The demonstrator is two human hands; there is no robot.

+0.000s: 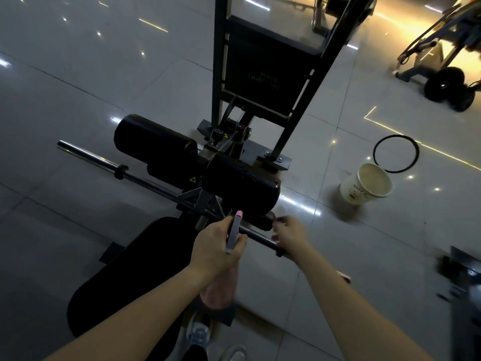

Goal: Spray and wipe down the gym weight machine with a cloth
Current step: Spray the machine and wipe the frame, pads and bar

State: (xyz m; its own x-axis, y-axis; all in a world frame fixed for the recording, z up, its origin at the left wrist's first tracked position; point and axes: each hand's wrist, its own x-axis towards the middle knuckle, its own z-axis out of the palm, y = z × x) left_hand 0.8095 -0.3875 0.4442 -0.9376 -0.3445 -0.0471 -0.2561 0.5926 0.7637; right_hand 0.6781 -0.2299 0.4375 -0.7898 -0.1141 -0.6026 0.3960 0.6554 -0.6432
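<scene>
The weight machine has black roller pads [242,183], a black seat [135,269], a chrome bar [88,156] and a dark upright frame [265,53]. My left hand [216,248] grips a spray bottle [233,234] by its grey head. The pink nozzle tip points towards the pads and the pink bottle body hangs below my wrist. My right hand [290,231], blurred, holds what looks like a small pinkish cloth [272,218] against the machine's short crossbar [260,239], just below the right roller pad.
A white paper tub [367,186] and a black ring [395,153] lie on the glossy tiled floor to the right. A wheeled cart [442,82] stands at the far right, and a dark machine part [463,282] is at the right edge. My shoes [199,332] are below the seat.
</scene>
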